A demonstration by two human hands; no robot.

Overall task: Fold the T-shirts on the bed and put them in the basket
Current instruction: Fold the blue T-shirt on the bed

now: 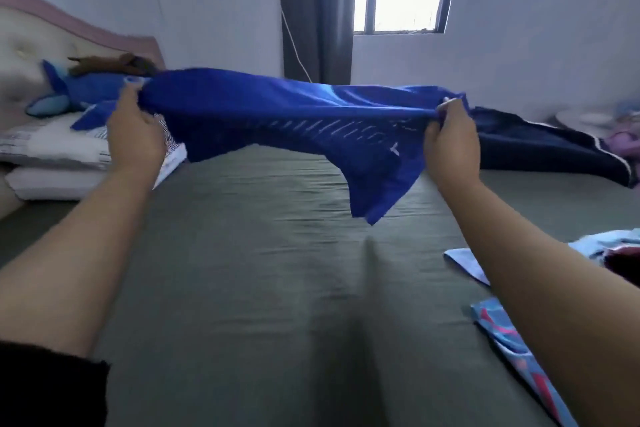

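Royal-blue T-shirt of thin jersey cloth with pale stripes (287,114): stretched in the air above the grey-green bed sheet (277,288), left hand (135,135) and right hand (450,146) each in closed grip on an edge. Advice: keep tension even, lower flat onto bare sheet before folding

Head view, downward over bed (263,288)

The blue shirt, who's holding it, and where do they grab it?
Both hands: left hand and right hand each grip one end of the blue shirt, held stretched above the bed.
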